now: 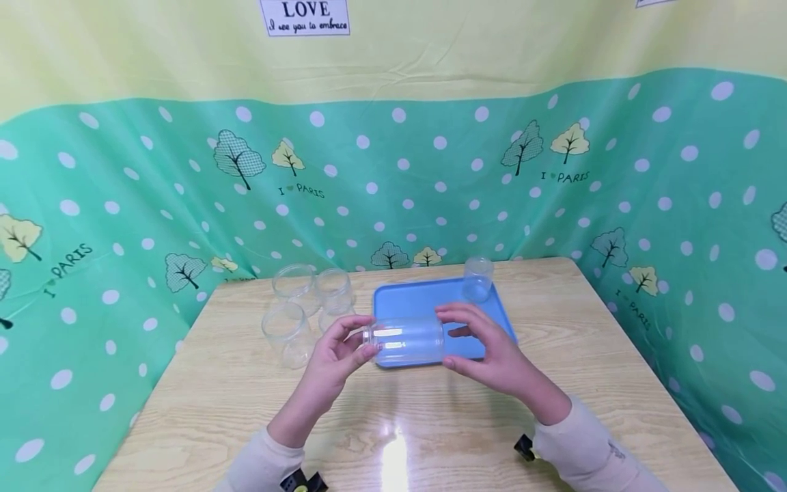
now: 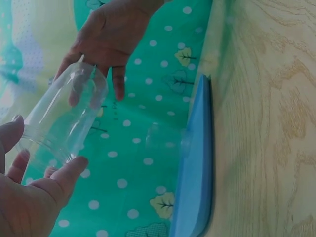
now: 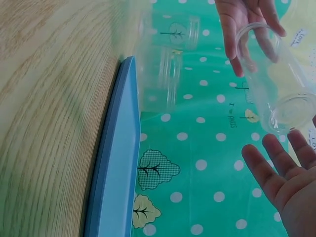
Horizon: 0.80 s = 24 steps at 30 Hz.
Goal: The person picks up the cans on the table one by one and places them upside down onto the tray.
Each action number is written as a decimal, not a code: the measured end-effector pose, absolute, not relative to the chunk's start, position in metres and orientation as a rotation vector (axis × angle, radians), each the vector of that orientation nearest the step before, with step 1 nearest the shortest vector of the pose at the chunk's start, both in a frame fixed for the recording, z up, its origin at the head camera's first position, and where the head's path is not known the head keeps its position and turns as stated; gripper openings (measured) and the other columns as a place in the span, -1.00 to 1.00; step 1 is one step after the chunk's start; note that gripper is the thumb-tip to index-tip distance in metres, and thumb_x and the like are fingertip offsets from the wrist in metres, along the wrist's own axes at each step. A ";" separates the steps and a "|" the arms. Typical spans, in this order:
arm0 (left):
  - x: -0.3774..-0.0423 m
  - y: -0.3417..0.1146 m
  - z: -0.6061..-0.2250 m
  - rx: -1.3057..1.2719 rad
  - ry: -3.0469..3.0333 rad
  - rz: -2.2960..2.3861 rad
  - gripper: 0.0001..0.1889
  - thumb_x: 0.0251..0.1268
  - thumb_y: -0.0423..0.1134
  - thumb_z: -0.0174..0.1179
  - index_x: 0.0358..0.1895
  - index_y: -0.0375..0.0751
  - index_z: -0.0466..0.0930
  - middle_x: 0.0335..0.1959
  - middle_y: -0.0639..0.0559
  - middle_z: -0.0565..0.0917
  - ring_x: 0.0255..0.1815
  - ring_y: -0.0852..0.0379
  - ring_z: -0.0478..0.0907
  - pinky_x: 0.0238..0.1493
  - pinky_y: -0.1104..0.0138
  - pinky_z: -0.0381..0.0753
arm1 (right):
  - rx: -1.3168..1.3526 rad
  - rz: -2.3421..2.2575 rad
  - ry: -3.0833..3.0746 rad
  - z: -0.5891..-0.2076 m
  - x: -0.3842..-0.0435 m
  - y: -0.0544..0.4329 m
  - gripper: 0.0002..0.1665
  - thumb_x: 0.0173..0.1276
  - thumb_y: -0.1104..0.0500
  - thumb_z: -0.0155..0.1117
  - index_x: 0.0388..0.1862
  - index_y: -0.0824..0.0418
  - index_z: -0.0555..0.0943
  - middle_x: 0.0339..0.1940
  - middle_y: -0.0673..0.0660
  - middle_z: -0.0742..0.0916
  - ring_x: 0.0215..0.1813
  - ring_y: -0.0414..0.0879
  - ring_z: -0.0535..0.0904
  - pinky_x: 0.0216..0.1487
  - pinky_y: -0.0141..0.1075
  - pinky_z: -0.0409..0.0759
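Left hand (image 1: pixel 340 352): grip pinches clear jar (image 1: pixel 406 339) by neck, above blue tray (image 1: pixel 406 301); right hand (image 1: pixel 492 352): grip spread wide at base, contact unclear. Other jars (image 1: pixel 286 328) toward counter's (image 1: pixel 572 342) far left corner.

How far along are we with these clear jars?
Apparently early on. Already done, it seems: one jar stands at the far right corner of the blue tray. In hand: a second jar, held sideways clear of the tray, the left hand gripping one end, the right hand at the other. Probably left: the clustered jars on the table left of the tray.
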State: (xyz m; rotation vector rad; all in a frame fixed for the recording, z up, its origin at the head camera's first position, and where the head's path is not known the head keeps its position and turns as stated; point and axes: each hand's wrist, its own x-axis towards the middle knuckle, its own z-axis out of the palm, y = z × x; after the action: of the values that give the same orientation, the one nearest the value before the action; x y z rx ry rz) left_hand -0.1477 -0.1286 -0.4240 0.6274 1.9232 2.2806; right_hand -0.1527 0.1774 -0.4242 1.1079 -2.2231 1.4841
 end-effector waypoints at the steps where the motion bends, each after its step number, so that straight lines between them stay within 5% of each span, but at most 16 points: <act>1: -0.147 -0.128 -0.424 0.623 1.925 2.281 -0.48 0.37 -0.49 0.27 0.34 -0.45 0.34 0.38 -0.27 0.42 0.27 0.04 0.59 0.16 0.30 0.69 | 1.113 1.491 -2.215 -0.424 -0.152 0.177 -0.20 0.18 0.38 0.56 0.40 0.23 0.46 0.42 0.24 0.50 0.40 -0.01 0.47 0.17 0.02 0.70; 13: -0.145 -0.126 -0.426 0.656 1.893 2.304 -0.50 0.37 -0.51 0.25 0.33 -0.46 0.34 0.32 -0.18 0.50 0.28 -0.07 0.59 0.17 0.27 0.70 | 1.099 1.591 -2.269 -0.428 -0.152 0.176 -0.30 0.27 0.27 0.53 0.37 0.17 0.49 0.46 0.14 0.47 0.43 -0.05 0.45 0.22 -0.09 0.68; 24: -0.145 -0.123 -0.427 0.679 1.866 2.301 -0.51 0.39 -0.52 0.23 0.34 -0.40 0.37 0.42 -0.40 0.35 0.38 -0.03 0.54 0.27 0.19 0.64 | 1.096 1.697 -2.213 -0.426 -0.150 0.173 -0.33 0.25 0.35 0.52 0.32 0.29 0.49 0.44 0.17 0.46 0.42 -0.08 0.45 0.20 -0.21 0.69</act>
State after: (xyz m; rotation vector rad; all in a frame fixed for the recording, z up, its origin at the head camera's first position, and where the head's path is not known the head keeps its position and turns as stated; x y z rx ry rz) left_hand -0.1453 -0.1230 -0.4274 0.6789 1.8659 2.3006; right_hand -0.1496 0.1731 -0.4264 1.0963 -2.2135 1.6972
